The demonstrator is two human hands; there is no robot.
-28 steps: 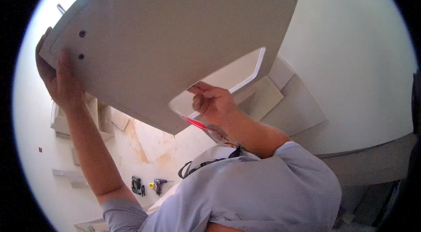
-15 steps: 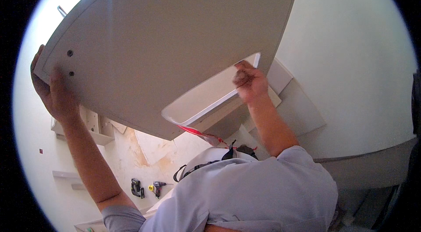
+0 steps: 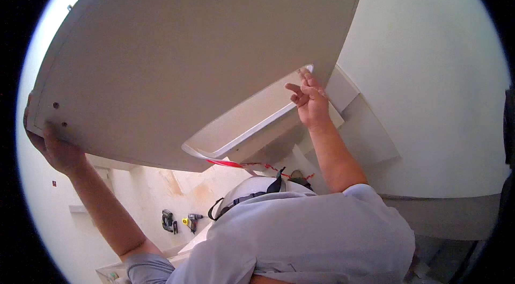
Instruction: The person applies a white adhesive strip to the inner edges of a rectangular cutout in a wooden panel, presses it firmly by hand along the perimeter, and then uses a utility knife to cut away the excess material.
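Observation:
A large flat grey panel (image 3: 204,42) with a long slot-shaped cutout is raised in front of me, filling the upper middle. Two dark holes show near its left corner. My left hand (image 3: 61,152) grips that corner, thumb on the near face and the other fingers behind the edge. At the right end of the cutout is my right hand (image 3: 311,102), open, its fingers spread and raised. Its fingertips are close to the white rim; whether they touch it I cannot tell. A red strip (image 3: 225,164) shows below the cutout's left end.
On the floor at lower left lie a cordless drill (image 3: 192,221) and another dark power tool (image 3: 169,221). A pale wall (image 3: 424,90) rises at the right, with grey boards (image 3: 370,133) along its foot. A white shelf-like piece (image 3: 112,163) stands behind the panel at left.
The panel's left corner has swung down and to the left, my left hand moving with it. My right hand has gone from curled fingers to spread ones, at nearly the same place.

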